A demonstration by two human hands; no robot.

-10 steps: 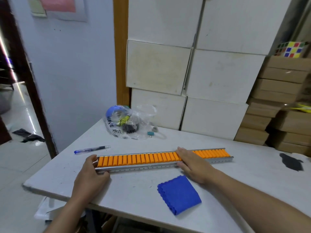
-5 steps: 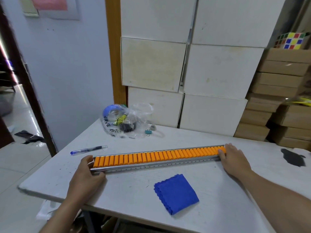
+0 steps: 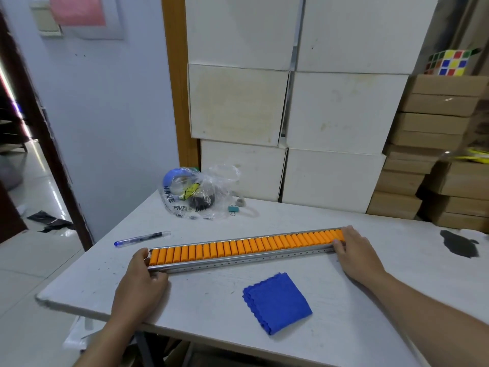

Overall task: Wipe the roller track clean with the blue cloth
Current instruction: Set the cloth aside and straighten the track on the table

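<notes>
A long metal roller track with orange rollers lies across the white table. My left hand grips the track's left end, fingers curled around the rail. My right hand holds the right end, fingers over the last rollers. The folded blue cloth lies flat on the table in front of the track, between my arms, touched by neither hand.
A blue pen lies behind the track's left end. A clear plastic bag of small items and a binder clip sit at the back. A black patch marks the table at the right. White and brown boxes are stacked behind.
My right hand slid from the middle of the track to its right end. My left hand stayed on the left end. The cloth has not moved.
</notes>
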